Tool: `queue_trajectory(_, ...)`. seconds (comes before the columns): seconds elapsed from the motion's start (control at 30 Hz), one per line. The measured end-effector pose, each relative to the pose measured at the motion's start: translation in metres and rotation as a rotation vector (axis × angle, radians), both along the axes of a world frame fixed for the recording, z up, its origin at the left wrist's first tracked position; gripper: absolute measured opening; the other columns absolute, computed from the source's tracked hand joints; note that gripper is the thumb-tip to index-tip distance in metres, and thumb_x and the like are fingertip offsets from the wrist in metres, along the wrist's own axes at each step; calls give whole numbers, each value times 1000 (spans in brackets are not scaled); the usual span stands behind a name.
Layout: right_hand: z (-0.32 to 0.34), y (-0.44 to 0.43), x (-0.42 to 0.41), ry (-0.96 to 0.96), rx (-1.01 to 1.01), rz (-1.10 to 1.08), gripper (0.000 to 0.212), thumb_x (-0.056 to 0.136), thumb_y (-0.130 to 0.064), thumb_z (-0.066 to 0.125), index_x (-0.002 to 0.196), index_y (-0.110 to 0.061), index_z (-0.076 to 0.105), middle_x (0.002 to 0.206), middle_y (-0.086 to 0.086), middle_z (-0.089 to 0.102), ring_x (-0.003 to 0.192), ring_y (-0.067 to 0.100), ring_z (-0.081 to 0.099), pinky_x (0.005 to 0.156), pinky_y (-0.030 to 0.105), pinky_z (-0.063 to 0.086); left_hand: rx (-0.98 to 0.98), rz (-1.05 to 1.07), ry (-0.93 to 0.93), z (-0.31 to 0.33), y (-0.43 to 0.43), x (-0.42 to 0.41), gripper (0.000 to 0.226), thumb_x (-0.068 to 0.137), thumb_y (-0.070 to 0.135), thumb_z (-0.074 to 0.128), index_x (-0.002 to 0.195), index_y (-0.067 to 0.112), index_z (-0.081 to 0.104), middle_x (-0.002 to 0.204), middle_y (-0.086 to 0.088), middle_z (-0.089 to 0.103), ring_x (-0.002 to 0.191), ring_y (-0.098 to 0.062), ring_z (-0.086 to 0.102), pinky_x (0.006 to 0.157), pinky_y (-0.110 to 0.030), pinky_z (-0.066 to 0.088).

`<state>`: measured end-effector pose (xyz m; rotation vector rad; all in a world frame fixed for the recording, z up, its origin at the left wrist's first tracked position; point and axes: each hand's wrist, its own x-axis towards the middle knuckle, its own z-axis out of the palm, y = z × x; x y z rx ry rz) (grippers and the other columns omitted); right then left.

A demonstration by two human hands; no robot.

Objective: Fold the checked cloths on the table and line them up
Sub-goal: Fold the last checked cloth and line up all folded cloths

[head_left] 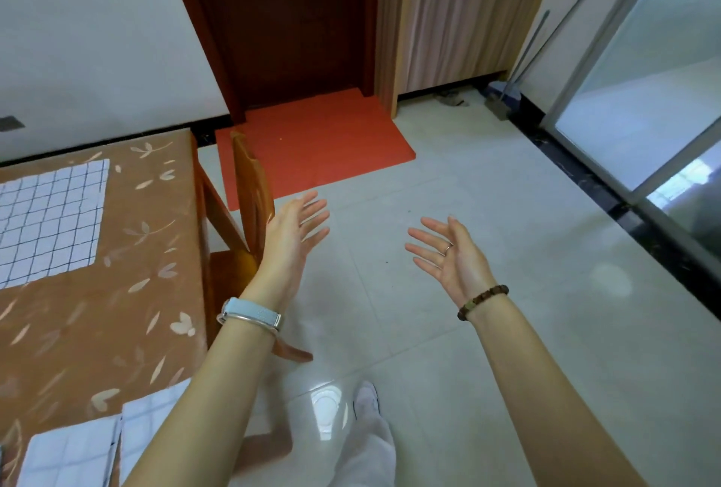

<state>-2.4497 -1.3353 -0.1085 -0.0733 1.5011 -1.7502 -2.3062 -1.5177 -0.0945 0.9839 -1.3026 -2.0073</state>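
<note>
Both your hands grip nothing: left hand [296, 229] and right hand [448, 252], fingers straight and spread, palms turned toward each other, held out over the tiled floor [507, 330], right of the table [148, 311]. Flat checked cloth [50, 221] lies on the table's far part. Two near checked cloths [70, 455] [152, 420] sit side by side at the near edge.
</note>
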Motion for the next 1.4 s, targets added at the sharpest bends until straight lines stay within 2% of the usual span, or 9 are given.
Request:
queue_trajectory(0.33, 5, -70, -91, 0, 7, 39, 47, 100, -46, 36, 124, -14, 59, 119, 9, 68, 105, 25, 67, 100, 40, 47, -39, 42, -57, 0, -70, -77, 31, 105, 29, 39, 124, 14, 58, 130, -11, 61, 119, -25, 60, 102, -41, 49)
queue_trajectory(0.53, 3, -95, -137, -17, 23, 55, 47, 101, -47, 34, 125, -14, 58, 121, 9, 66, 107, 25, 66, 102, 41, 46, -27, 63, -132, -2, -91, -114, 28, 105, 33, 39, 118, 21, 61, 126, -5, 64, 115, -19, 63, 101, -39, 50)
queue_trajectory(0.63, 0, -110, -160, -23, 34, 82, 46, 101, -46, 34, 124, -14, 59, 121, 9, 66, 108, 25, 66, 103, 42, 45, 0, 97, -148, -7, -100, -133, 31, 104, 35, 41, 121, 19, 61, 124, -3, 65, 114, -18, 64, 98, -37, 52)
queue_trajectory(0.73, -4, -127, -189, -29, 37, 120, 45, 101, -46, 35, 123, -15, 59, 120, 8, 67, 107, 25, 66, 103, 42, 45, 28, 132, -159, -12, -109, -155, 34, 104, 35, 41, 125, 17, 60, 124, -3, 65, 113, -17, 64, 97, -36, 52)
queue_trajectory(0.93, -7, -175, -262, -13, 46, 243, 46, 101, -47, 35, 123, -15, 60, 119, 7, 67, 106, 24, 67, 103, 41, 45, 29, 263, -163, -19, -134, -212, 32, 105, 32, 38, 121, 18, 61, 121, -4, 66, 111, -17, 64, 91, -31, 54)
queue_trajectory(1.17, -4, -233, -332, 7, 30, 400, 48, 100, -48, 35, 125, -15, 59, 121, 7, 66, 106, 23, 67, 100, 39, 47, 45, 358, -199, -26, -155, -275, 34, 103, 32, 39, 122, 18, 63, 122, -5, 66, 111, -20, 64, 92, -35, 52)
queue_trajectory(1.4, -12, -277, -372, 17, 52, 484, 51, 100, -51, 33, 127, -16, 59, 122, 7, 66, 108, 24, 66, 101, 41, 47, 78, 505, -165, -32, -186, -287, 28, 103, 32, 40, 115, 22, 64, 121, -5, 66, 110, -19, 65, 92, -35, 52)
